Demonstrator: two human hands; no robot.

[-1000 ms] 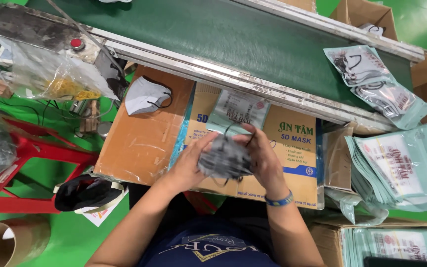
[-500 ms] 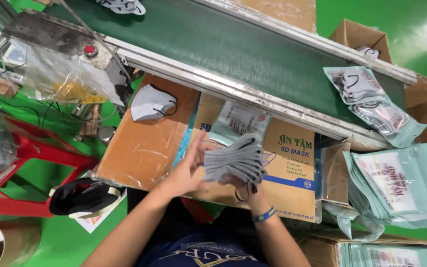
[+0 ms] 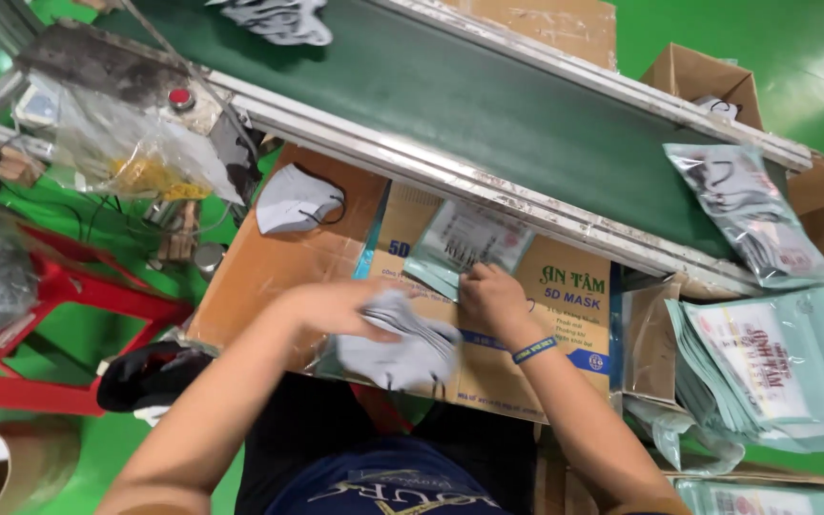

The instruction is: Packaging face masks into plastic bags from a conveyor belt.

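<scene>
The left hand [image 3: 340,307] is closed around a stack of grey face masks [image 3: 402,348], its fingers wrapped over the upper left edge of the bundle. The masks are soft, light grey and folded flat, layered one over another so their curved edges fan out slightly; thin dark ear loops trail from the lower side. The stack sits just above the person's lap, over the near edge of a flattened cardboard box [image 3: 336,277] that serves as the work surface. The right hand [image 3: 490,296] rests just beside the stack, fingers curled down onto the lower edge of a pale teal printed pouch [image 3: 464,243] lying on the cardboard; whether it pinches the pouch or only presses on it cannot be told. A blue wristband [image 3: 536,350] circles the right wrist. One single grey mask [image 3: 293,198] lies apart on the brown cardboard to the left, its black loop showing. Beyond the cardboard runs a dark green conveyor belt [image 3: 488,105] with metal rails, and more grey masks [image 3: 278,19] ride on it at the top of the view. To the right, a pile of teal pouches [image 3: 774,367] is stacked near the box, and a filled clear pouch [image 3: 746,215] with masks inside lies against the belt's rail. A red stool [image 3: 50,324] stands on the green floor at the left.
</scene>
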